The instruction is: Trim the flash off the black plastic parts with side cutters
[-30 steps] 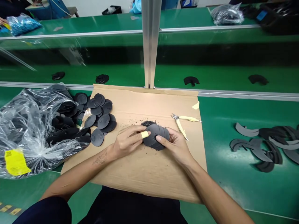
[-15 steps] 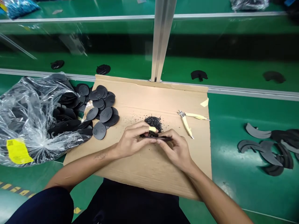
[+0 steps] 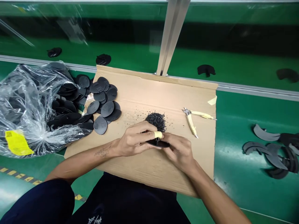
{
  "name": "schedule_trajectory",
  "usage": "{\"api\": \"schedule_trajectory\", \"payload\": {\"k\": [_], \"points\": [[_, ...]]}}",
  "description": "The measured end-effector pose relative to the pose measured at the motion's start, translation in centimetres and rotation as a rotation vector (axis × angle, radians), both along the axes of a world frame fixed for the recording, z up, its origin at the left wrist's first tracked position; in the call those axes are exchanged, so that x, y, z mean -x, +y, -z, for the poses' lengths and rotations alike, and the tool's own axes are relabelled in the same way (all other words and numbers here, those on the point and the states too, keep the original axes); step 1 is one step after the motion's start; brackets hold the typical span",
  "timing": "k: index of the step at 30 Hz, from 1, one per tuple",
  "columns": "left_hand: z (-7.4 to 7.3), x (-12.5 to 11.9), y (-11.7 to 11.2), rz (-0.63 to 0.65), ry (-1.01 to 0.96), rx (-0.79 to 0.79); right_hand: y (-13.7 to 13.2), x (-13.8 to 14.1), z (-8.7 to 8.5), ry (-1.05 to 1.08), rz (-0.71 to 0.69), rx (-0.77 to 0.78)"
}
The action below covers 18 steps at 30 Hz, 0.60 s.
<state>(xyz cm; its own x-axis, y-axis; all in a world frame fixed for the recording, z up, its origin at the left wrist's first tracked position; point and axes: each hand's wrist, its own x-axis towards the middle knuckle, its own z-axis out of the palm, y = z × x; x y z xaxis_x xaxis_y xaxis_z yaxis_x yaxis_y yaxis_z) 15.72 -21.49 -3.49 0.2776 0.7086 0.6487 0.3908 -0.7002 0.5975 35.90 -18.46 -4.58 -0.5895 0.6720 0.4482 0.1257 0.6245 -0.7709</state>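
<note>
Light: bright, fairly even, seemingly from above. Board (image 3: 140, 93): showed palest at its far middle; soft shadow lay beside my right arm (image 3: 210, 189). Table (image 3: 230, 119): bore milky glare to my right. Bag (image 3: 30, 109): threw scattered white highlights. Floor (image 3: 14, 199): washed out at lower left. Panel (image 3: 128, 18): carried faint reflections. My trousers (image 3: 130, 199) and disc (image 3: 164, 144): sank near black, little detail. Focus: pliers (image 3: 191, 123) read crisp; far-right piece (image 3: 287, 74) blurred. Distortion: post (image 3: 171, 34) leaned; edges looked stretched.

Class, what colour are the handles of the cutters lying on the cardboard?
Pale yellow; the cutters' handles show best in the head view.
</note>
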Motion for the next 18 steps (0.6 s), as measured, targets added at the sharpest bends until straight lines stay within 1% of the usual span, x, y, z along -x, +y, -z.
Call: {"api": "schedule_trajectory", "payload": {"k": [3,6,10,15,18], "points": [[-0.10,0.12,-0.04,0.033,0.021,0.027,0.10,-0.14,0.14,-0.010,-0.034,-0.019],[-0.10,0.19,-0.05,0.047,0.050,0.038,0.14,-0.22,0.21,-0.049,-0.040,-0.005],[-0.04,0.16,-0.10,0.021,0.018,0.010,0.25,-0.26,0.30,-0.002,-0.038,-0.044],[0.03,0.21,-0.08,0.063,0.059,0.039,0.36,-0.24,0.47,-0.022,-0.052,-0.066],[0.07,0.30,-0.09,0.061,0.022,0.005,0.45,-0.10,0.34,0.027,-0.045,-0.101]]}}
